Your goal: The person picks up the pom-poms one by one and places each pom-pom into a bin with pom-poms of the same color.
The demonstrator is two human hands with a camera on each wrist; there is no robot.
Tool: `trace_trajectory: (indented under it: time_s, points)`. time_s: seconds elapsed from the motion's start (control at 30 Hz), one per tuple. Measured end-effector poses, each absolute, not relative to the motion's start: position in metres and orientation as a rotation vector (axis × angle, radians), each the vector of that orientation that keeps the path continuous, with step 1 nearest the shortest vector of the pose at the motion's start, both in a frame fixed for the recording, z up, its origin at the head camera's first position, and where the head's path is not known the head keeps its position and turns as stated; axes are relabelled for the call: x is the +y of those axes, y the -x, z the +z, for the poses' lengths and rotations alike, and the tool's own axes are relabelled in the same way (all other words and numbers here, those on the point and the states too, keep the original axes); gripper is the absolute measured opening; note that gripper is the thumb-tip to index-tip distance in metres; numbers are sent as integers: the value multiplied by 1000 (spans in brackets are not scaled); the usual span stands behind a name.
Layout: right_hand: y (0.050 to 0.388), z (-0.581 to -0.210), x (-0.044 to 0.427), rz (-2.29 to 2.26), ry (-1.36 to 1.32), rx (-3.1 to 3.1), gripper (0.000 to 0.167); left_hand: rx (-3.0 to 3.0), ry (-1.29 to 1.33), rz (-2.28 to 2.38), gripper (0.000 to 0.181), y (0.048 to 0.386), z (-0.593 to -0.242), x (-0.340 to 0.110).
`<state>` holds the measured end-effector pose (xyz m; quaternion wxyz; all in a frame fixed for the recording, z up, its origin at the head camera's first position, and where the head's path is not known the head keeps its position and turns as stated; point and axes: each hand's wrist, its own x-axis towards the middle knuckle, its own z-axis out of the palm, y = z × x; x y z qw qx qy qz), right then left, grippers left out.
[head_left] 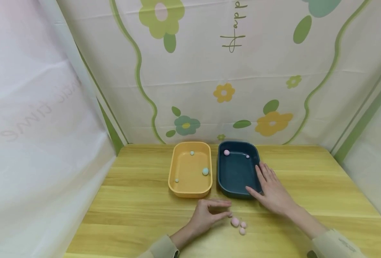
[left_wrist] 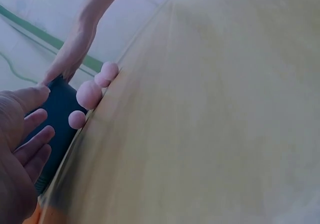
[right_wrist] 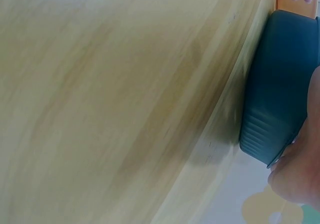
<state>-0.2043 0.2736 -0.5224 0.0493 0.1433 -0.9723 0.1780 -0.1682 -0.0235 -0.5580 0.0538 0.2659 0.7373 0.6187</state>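
The person's left hand (head_left: 202, 216) holds nothing, thumb and fingers parted, just beside four small round matte pink balls (head_left: 235, 222) on the wood-grain table (head_left: 138, 215). I see the right hand (head_left: 274, 192) resting, fingers spread, on the rim of a dark blue rounded-rectangular tray (head_left: 237, 173) (two more pink balls (head_left: 227, 152) lie inside).

Head view downward, 2 wrists (blue tray (head_left: 237, 173) shared)

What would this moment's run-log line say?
left hand: beside four loose pink balls | right hand: touching blue tray | blue tray: two pink balls | yellow tray: three pale-green balls
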Motion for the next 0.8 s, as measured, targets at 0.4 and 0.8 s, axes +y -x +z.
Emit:
trace_trajectory:
  time_s: [0.4, 0.8]
  points:
    - [204, -521, 273, 549, -439, -2969, 101, 2321, -780, 1790, 26, 171, -565, -24]
    - [203, -523, 274, 566, -442, -2946, 100, 2330, -865, 1755, 28, 171, -571, -23]
